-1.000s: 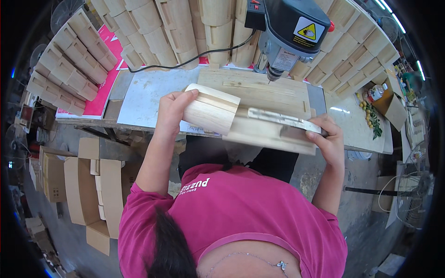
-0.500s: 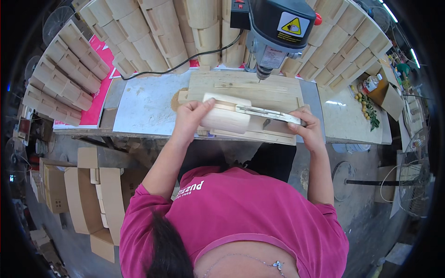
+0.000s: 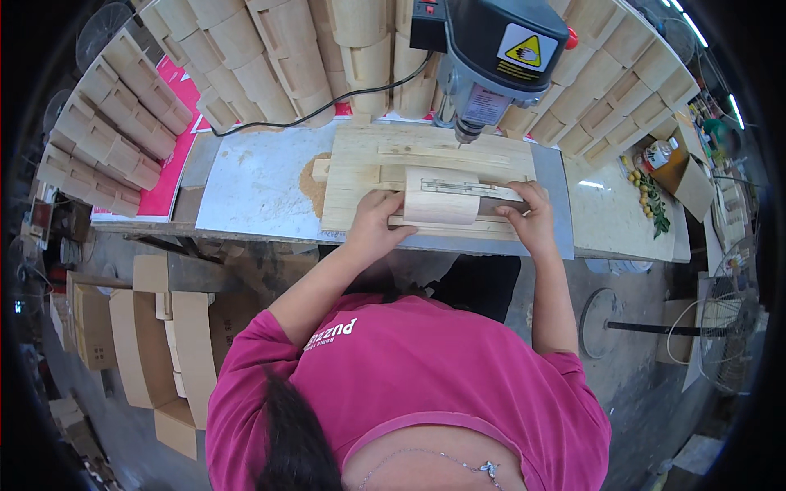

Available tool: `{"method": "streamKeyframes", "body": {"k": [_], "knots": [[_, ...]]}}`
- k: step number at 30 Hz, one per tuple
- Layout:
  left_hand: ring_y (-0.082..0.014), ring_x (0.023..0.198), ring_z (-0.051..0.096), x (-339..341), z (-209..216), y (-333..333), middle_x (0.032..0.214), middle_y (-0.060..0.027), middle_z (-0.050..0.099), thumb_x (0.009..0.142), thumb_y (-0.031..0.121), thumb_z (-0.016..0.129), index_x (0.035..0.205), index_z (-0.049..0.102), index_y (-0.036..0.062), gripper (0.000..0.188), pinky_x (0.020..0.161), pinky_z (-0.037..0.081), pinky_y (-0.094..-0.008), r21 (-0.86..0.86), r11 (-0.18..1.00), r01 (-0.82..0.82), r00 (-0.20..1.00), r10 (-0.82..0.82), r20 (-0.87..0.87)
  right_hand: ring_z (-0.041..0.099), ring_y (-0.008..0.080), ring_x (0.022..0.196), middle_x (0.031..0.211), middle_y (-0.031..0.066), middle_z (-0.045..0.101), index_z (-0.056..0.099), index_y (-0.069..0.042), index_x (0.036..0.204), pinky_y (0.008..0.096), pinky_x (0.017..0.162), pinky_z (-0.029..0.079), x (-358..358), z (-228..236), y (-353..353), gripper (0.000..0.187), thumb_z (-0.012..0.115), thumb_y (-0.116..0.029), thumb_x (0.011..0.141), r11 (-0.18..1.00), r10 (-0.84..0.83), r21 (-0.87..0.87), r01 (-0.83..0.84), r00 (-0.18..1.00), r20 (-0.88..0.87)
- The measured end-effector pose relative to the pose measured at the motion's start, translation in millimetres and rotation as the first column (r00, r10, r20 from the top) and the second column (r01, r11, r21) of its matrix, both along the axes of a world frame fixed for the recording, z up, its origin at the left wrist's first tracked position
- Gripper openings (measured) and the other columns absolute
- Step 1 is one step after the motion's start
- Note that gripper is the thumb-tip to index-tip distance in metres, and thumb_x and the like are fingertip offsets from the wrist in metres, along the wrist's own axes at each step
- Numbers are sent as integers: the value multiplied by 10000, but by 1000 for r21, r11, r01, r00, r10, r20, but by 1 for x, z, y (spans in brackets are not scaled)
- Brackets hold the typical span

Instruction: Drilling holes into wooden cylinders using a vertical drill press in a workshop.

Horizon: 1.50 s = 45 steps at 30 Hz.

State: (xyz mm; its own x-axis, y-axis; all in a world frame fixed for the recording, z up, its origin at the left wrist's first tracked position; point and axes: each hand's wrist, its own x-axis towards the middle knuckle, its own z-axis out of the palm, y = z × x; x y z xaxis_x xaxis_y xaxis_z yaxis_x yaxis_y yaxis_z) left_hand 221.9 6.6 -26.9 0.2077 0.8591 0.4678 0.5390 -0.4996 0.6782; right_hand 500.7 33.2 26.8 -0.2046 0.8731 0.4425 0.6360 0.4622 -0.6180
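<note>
A pale wooden half-round block (image 3: 440,209) lies on the wooden board (image 3: 348,184), beneath and in front of the drill press chuck (image 3: 468,132). A slotted, light-coloured flat bar (image 3: 450,187) sits in the groove along its top and sticks out at the right. My left hand (image 3: 378,222) is closed on the block's left end, thumb on the near side. At the other end my right hand (image 3: 530,214) pinches the protruding end of the bar between thumb and fingers. The fingertips of my left hand are partly hidden behind the block.
Stacks of grooved wooden blocks (image 3: 282,57) line the back of the bench, with more at left and right. A black cable (image 3: 327,109) runs to the drill press (image 3: 499,49). Sawdust (image 3: 313,186) lies left of the board. An open carton (image 3: 192,344) stands on the floor.
The block with its bar has moved right and down onto the board, turning level from a tilt. Both hands have moved with it, the left one now lower on the block's end.
</note>
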Motion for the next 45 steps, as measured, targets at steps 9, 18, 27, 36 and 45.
{"method": "streamKeyframes", "body": {"k": [9, 18, 27, 36, 45], "knots": [[-233, 900, 495, 14, -8, 43, 860, -38, 562, 531, 292, 772, 1061, 593, 116, 586, 828, 287, -399, 88, 975, -206, 960, 219, -177, 571, 258, 837, 892, 114, 590, 610, -12, 963, 313, 729, 462, 4, -10, 46, 415, 755, -12, 574, 995, -100, -17, 100, 995, -22], [-164, 837, 508, -18, -9, 58, 742, 34, 573, 538, 327, 769, 1027, 622, 152, 540, 784, 261, -349, 7, 997, -81, 976, 81, -203, 549, 209, 932, 1008, 83, 572, 579, -39, 1061, 296, 788, 443, -15, 0, 50, 445, 730, -39, 643, 992, -55, -118, 52, 998, -24], [-151, 769, 529, -19, -9, 57, 728, 28, 559, 565, 303, 762, 1055, 616, 156, 532, 775, 260, -329, -4, 998, -59, 978, 57, -201, 537, 168, 933, 1025, 83, 557, 508, -33, 1132, 284, 805, 440, -11, 139, 95, 304, 546, -182, 870, 932, 99, 353, 86, 874, -476], [-154, 756, 527, -18, -8, 56, 724, 27, 550, 577, 299, 759, 1059, 617, 174, 518, 775, 260, -326, -17, 998, -57, 978, 52, -204, 592, 294, 782, 825, 174, 609, 614, 20, 848, 361, 683, 440, -55, 177, 94, 367, 482, -322, 874, 901, -73, 410, 145, 980, -187], [-158, 771, 527, -16, -3, 57, 713, 29, 550, 576, 295, 762, 1047, 621, 168, 508, 795, 258, -334, -46, 998, -41, 980, 31, -196, 552, 208, 622, 726, 107, 567, 587, -10, 909, 293, 544, 435, -38, 133, 14, 120, 587, -79, 811, 865, -397, 409, 291, 895, 204]]}}
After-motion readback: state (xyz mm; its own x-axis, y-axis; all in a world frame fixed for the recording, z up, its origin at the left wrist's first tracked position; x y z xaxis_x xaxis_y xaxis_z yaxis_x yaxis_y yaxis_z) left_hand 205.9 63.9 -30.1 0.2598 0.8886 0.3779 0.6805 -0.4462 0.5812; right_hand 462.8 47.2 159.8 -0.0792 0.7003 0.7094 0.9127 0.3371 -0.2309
